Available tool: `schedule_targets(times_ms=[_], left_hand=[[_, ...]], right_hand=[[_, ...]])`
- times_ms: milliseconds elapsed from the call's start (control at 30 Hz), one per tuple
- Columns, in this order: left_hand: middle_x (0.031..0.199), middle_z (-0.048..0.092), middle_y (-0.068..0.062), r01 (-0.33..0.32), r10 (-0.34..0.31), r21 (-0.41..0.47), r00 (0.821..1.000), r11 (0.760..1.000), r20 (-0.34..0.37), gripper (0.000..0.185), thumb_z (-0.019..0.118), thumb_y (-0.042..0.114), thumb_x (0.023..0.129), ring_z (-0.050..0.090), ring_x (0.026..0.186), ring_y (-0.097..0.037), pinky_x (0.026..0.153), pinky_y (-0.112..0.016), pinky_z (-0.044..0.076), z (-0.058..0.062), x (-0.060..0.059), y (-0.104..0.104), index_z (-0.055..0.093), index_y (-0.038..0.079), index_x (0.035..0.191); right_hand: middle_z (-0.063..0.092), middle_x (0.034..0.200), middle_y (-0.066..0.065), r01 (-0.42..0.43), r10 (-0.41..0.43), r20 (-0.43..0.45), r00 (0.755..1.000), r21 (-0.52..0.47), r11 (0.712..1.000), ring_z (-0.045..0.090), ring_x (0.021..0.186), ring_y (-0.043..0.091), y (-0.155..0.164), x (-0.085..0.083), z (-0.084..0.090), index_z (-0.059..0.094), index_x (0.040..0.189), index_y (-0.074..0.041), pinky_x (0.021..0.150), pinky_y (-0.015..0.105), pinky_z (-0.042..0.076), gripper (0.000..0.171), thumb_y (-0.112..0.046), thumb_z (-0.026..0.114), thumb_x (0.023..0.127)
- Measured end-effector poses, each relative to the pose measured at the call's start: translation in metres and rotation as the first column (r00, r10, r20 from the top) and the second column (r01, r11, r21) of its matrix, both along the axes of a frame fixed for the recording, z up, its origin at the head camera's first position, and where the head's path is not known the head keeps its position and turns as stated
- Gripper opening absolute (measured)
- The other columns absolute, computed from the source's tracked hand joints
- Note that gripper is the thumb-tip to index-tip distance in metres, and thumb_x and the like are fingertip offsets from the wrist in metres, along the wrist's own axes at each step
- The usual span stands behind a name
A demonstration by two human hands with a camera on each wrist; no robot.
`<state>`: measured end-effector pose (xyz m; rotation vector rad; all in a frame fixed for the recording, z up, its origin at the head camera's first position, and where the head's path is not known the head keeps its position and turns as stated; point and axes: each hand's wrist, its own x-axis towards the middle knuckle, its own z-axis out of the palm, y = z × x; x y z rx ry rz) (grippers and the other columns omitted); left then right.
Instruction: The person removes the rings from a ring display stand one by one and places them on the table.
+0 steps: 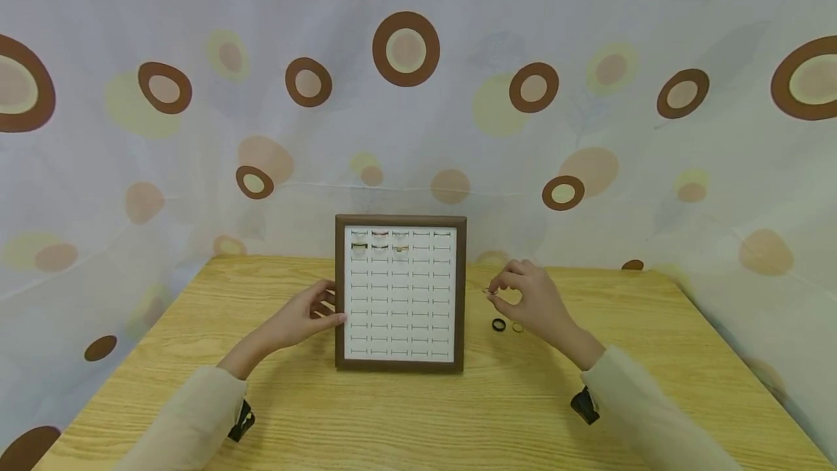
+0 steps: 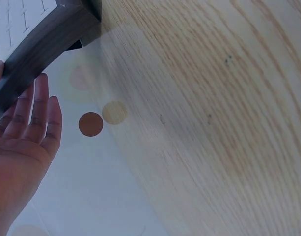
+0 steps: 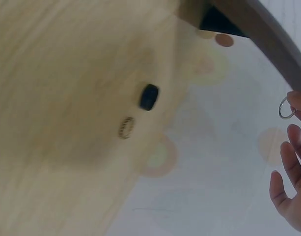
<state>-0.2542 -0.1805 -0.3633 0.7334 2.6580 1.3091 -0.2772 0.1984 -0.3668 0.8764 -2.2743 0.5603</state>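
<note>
Ring tray steadied, silver ring pinched beside it
The left hand (image 1: 307,320) rests with straight fingers against the left frame of the upright ring tray (image 1: 400,364) on the table (image 1: 418,413). The right hand (image 1: 532,304) pinches a thin silver ring (image 3: 286,109) at its fingertips, just right of the tray. A black ring (image 1: 499,325) and a gold ring (image 1: 517,327) lie on the table under that hand

Rings in the display tray (image 1: 399,244) — too small to tell apart
</note>
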Motion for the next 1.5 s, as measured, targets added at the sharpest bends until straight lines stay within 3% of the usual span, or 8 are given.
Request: schedule_targets(times_ms=[133,300,367,533,700,1067,1367,1500], left_hand=[[0.107,0.058,-0.020,0.003,-0.003,0.000,1.000,1.000,-0.002,0.045,0.060,0.013,0.089,0.060,0.095,-0.029,0.080,-0.036,0.049,0.000,0.001,0.000,0.041,-0.007,0.125],[0.109,0.058,-0.018,0.000,0.000,0.002,1.000,1.000,-0.015,0.049,0.061,0.017,0.089,0.060,0.095,-0.026,0.079,-0.034,0.049,-0.019,-0.014,-0.007,0.040,-0.004,0.127],[0.109,0.057,-0.017,-0.002,0.002,0.004,1.000,1.000,-0.016,0.050,0.061,0.020,0.088,0.060,0.096,-0.025,0.079,-0.033,0.049,-0.027,-0.019,-0.010,0.039,-0.002,0.128],[0.110,0.058,-0.017,0.003,-0.002,0.024,1.000,1.000,-0.007,0.051,0.062,0.020,0.088,0.060,0.096,-0.025,0.080,-0.035,0.050,-0.028,-0.020,-0.010,0.039,-0.001,0.128],[0.109,0.058,-0.016,-0.005,0.005,0.018,1.000,1.000,-0.012,0.050,0.062,0.020,0.088,0.060,0.094,-0.024,0.079,-0.033,0.050,-0.027,-0.019,-0.010,0.040,-0.001,0.128],[0.108,0.058,-0.021,0.000,0.000,0.002,1.000,1.000,-0.015,0.045,0.060,0.011,0.088,0.060,0.095,-0.030,0.078,-0.034,0.050,-0.003,-0.002,-0.001,0.041,-0.007,0.124],[0.110,0.058,-0.015,-0.010,0.010,0.002,1.000,1.000,-0.030,0.050,0.062,0.023,0.088,0.061,0.095,-0.023,0.078,-0.030,0.050,-0.026,-0.019,-0.011,0.041,0.000,0.127],[0.110,0.059,-0.015,0.010,-0.009,0.025,1.000,1.000,-0.028,0.051,0.062,0.026,0.087,0.061,0.094,-0.022,0.078,-0.030,0.050,-0.030,-0.022,-0.012,0.042,0.001,0.126]], right_hand=[[0.057,0.074,-0.004,0.036,-0.039,0.036,0.999,0.087,0.996,0.046,0.068,0.011,0.009,0.001,-0.014,0.064,0.071,-0.019,0.061,0.026,0.036,0.015,-0.014,0.078,0.069],[0.057,0.075,-0.004,0.044,-0.071,0.145,0.987,0.182,0.982,0.044,0.068,0.010,0.019,0.002,-0.029,0.066,0.073,-0.020,0.060,0.029,0.036,0.014,-0.013,0.077,0.069],[0.057,0.075,-0.004,0.032,-0.071,0.190,0.979,0.204,0.979,0.045,0.067,0.010,0.022,0.003,-0.034,0.066,0.073,-0.020,0.063,0.033,0.041,0.013,-0.013,0.077,0.070],[0.053,0.070,-0.007,0.017,-0.086,0.254,0.963,0.264,0.964,0.040,0.064,0.007,0.027,0.003,-0.047,0.065,0.071,-0.022,0.062,0.041,0.042,0.012,-0.014,0.074,0.073],[0.054,0.070,-0.008,0.004,-0.096,0.276,0.956,0.317,0.949,0.041,0.064,0.007,0.027,0.006,-0.053,0.065,0.068,-0.023,0.060,0.039,0.041,0.013,-0.016,0.074,0.074],[0.055,0.073,-0.009,-0.008,-0.107,0.335,0.936,0.324,0.946,0.043,0.068,0.008,0.031,0.004,-0.056,0.066,0.070,-0.024,0.060,0.031,0.037,0.014,-0.015,0.076,0.072],[0.056,0.075,-0.009,-0.015,-0.108,0.341,0.934,0.337,0.941,0.043,0.070,0.008,0.033,0.003,-0.055,0.068,0.073,-0.022,0.062,0.037,0.041,0.011,-0.013,0.074,0.074],[0.055,0.074,-0.009,-0.021,-0.100,0.354,0.930,0.322,0.947,0.042,0.069,0.008,0.034,0.003,-0.056,0.068,0.074,-0.021,0.061,0.031,0.037,0.009,-0.014,0.074,0.075]])
